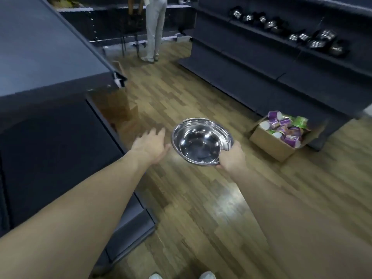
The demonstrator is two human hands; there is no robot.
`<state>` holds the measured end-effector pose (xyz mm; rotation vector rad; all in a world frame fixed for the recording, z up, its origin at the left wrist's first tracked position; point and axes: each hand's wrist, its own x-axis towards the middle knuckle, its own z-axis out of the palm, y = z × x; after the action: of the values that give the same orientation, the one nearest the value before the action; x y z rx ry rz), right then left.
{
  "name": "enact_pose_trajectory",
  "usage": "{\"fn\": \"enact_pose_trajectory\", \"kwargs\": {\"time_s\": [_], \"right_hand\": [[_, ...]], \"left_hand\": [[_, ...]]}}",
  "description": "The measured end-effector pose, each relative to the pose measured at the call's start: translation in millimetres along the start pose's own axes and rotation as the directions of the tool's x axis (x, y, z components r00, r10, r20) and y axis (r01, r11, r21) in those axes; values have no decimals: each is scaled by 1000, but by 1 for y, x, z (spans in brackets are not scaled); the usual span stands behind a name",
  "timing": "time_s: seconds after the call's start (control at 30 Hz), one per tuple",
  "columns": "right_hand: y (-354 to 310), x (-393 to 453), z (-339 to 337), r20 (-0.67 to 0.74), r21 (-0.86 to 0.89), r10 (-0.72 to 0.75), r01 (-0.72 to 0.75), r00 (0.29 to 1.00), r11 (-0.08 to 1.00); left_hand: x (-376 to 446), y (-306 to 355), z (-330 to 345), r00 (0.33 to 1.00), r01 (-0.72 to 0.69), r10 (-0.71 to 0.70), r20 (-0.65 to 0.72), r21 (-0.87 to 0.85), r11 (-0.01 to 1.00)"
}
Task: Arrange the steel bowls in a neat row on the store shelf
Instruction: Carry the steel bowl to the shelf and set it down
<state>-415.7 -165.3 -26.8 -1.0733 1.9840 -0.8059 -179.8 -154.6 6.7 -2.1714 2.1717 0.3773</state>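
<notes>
Right hand (231, 158) grip pinching steel bowl (201, 140) rim, mid frame. Left hand (151, 144) spread, empty. Some bowls (318, 40) already on shelf (261, 29), upper right. This one still to go.

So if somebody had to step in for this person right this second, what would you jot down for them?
Right hand: its fingers grip the near rim of one steel bowl, held upright and empty above the wooden floor.
Left hand: open, holds nothing, beside the bowl without touching it.
Done: several other bowls already sit on the dark shelf at upper right, in a loose, uneven line.
Left: carry this bowl to that shelf, set it down, then straighten the row.
</notes>
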Motion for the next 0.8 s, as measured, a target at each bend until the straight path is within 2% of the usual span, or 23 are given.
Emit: {"fn": "enact_pose_trajectory", "kwargs": {"time_s": [0.13,0.3,0.57,0.8], "right_hand": [[54,47,-54,-158,87,61,-47,986,995],[80,43,-138,-307,176,179,-129,935,976],[128,63,-268,-417,270,304,-202,856,941],[177,102,-356,-458,267,348,-247,818,932]], "left_hand": [[25,70,7,988,-152,151,20,64,986],[45,167,16,949,-314,307,66,137,940],[55,327,21,863,-505,493,108,201,839],[66,435,36,823,-568,545,160,241,787]]}}
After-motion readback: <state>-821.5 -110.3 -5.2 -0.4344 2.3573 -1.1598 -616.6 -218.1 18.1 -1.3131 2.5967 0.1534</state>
